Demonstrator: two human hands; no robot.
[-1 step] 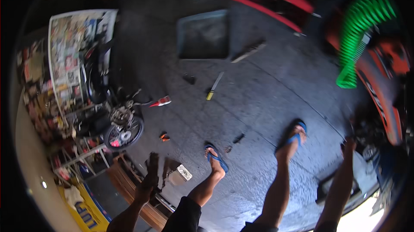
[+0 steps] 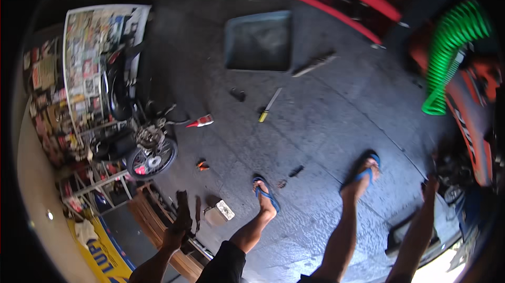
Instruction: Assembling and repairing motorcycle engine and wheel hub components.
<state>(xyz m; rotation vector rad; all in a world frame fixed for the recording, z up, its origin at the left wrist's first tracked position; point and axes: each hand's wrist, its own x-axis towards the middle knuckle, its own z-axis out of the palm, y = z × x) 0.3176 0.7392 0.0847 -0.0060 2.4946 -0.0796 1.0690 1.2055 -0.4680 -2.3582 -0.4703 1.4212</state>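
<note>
My left hand (image 2: 173, 234) is low at the left, over a wooden bench (image 2: 148, 210), and is closed around a dark elongated tool (image 2: 182, 204) that sticks up from it. My right hand (image 2: 429, 185) reaches out at the far right and touches a dark cluster of machine parts (image 2: 453, 171); its fingers are too small to read. My two feet in blue flip-flops (image 2: 265, 194) (image 2: 363, 173) stand on the grey concrete floor between the hands.
A partly stripped motorcycle with a spoked wheel (image 2: 152, 158) stands at left, by shelves. On the floor lie a grey tray (image 2: 258, 41), a yellow-handled screwdriver (image 2: 268, 105), a red-and-white piece (image 2: 200, 121) and a small box (image 2: 225, 209). A green coiled hose (image 2: 452, 46) hangs at right.
</note>
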